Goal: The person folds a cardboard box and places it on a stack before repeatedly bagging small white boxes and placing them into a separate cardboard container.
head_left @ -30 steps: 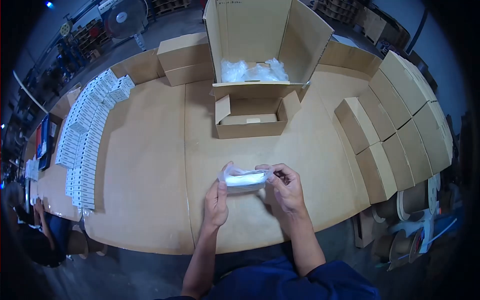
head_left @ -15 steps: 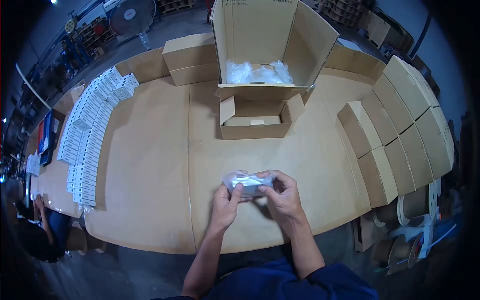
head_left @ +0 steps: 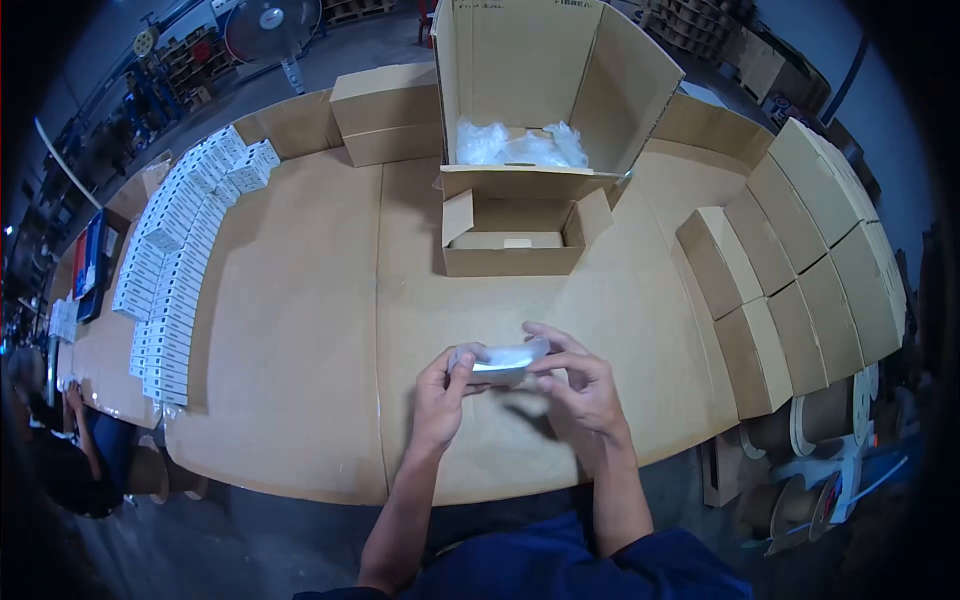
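A small package [head_left: 500,365] in clear, shiny plastic wrap is held just above the cardboard-covered table. My left hand [head_left: 440,395] grips its left end, with the thumb on the near face. At the right end, my right hand [head_left: 580,385] has the package's edge between its fingers. One finger stretches out behind the wrap, while another finger and the thumb lie on the near side. What is inside the plastic cannot be made out. Beyond my hands stands an open small carton [head_left: 510,264], its flaps spread and a brown piece inside.
Behind the carton, a large open box [head_left: 520,60] holds clear plastic bags [head_left: 520,148]. Small white boxes [head_left: 165,300] line the left side. Closed brown cartons [head_left: 795,265] are stacked at right. Another person [head_left: 70,450] is at the far left.
My right hand has shifted slightly right and loosened, its fingers now more spread at the package's end. The left hand keeps its grip, and the package has tilted a little.
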{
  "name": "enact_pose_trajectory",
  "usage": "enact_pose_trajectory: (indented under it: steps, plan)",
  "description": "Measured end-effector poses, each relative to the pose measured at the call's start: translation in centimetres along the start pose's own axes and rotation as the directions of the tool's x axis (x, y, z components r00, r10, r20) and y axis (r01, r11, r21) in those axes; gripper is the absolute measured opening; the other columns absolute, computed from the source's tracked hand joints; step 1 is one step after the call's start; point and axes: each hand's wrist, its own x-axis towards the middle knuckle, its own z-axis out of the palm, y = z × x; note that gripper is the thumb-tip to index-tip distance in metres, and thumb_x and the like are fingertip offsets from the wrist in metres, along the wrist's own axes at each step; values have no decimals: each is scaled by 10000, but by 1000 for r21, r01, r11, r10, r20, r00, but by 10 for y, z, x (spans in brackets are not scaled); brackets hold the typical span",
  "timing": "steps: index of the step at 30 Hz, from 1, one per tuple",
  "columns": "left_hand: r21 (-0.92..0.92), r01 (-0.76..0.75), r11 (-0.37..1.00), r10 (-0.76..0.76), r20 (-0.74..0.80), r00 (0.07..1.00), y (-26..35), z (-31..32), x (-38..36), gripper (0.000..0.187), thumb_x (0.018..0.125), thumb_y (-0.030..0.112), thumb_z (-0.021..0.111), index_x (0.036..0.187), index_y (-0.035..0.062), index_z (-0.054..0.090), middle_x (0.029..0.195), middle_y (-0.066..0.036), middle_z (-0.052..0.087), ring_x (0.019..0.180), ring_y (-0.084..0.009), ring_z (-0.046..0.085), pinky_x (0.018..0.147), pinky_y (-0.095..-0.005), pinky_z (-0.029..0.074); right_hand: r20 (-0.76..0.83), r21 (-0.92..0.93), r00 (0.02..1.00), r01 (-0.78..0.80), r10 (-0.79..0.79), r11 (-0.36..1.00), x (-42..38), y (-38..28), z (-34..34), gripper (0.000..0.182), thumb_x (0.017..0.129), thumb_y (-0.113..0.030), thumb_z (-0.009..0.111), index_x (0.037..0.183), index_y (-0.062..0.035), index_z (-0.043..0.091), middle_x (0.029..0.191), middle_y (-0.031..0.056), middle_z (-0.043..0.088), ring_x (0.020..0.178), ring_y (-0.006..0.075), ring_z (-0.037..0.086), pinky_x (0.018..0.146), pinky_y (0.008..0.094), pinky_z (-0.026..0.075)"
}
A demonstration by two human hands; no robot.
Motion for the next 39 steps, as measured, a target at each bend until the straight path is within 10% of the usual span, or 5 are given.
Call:
enact_pose_trajectory:
  steps: [10, 15, 25, 32, 39]
  plan:
    - [-133, 46, 990, -51, -34, 998, -12, -8, 4, 235, 1111, 306, 472, 1048, 80, 473, 1091, -127, 655, 990, -242, 720, 811, -442, 653, 13, -146, 963, -266, 270, 953, 10, -16, 10, 294, 839, -8, 772, 1131, 12, 756, 1167, 171, 755, 1089, 247, 719, 1003, 349, 535]
    - [-97, -31, 995, 38, 66, 997, 16, -1, -4, 296, 1078, 182, 536, 1331, 39, 477, 1231, -155, 605, 1092, -269, 685, 842, -433, 651, -9, -175, 957, -287, 290, 942, 7, -6, 1, 298, 824, 51, 767, 1121, 24, 754, 1203, 164, 740, 1130, 236, 691, 1009, 357, 535]
    - [223, -165, 961, 105, 258, 960, 11, -22, 5, 250, 964, -57, 650, 1214, -63, 656, 1415, -123, 474, 1197, -209, 610, 958, -317, 592, 25, -709, 995, 86, -97, 700, 21, -28, 4, 500, 745, -45, 827, 1224, -90, 689, 1478, 98, 570, 1361, 363, 520, 1110, 469, 440]
    - [301, -194, 934, 100, 302, 948, 29, -19, 14, 258, 942, -57, 672, 1200, -47, 666, 1435, -139, 470, 1189, -196, 606, 965, -312, 569, 496, -779, 868, 429, 33, 457, 35, -45, -1, 311, 811, -84, 760, 1098, -121, 647, 1133, 39, 649, 1029, 277, 600, 912, 430, 495]
    - [390, -281, 877, 218, 198, 956, 33, -25, 41, 579, 937, 23, 704, 1466, 59, 473, 1479, -132, 452, 1346, -260, 492, 1069, -410, 494, 433, -756, 884, 463, -178, 463, 69, -48, -24, 264, 790, -16, 750, 1030, -72, 655, 998, 78, 656, 899, 287, 606, 790, 412, 530]
